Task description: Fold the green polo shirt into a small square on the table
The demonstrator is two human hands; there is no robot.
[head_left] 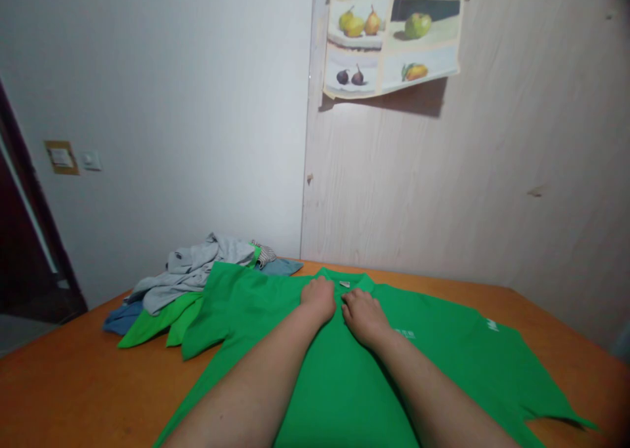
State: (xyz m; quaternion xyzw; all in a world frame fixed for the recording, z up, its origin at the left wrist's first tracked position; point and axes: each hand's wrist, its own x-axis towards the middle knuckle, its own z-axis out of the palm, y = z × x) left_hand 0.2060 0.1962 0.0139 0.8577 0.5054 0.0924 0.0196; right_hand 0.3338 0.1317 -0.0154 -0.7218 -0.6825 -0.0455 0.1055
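Observation:
A green T-shirt (443, 349) lies spread flat on the orange wooden table (73, 382), collar toward the far wall. My left hand (319, 297) rests on the shirt just below the collar, fingers curled under and pressed into the cloth. My right hand (361, 313) sits beside it, almost touching, fingers also bent down onto the fabric near the small collar label (344, 283). Both forearms lie over the shirt's middle.
A heap of clothes (197, 274), grey, blue and green, lies at the table's far left corner. A wood-panel wall with a fruit poster (394, 44) stands right behind the table. A dark doorway (20, 258) is at the left.

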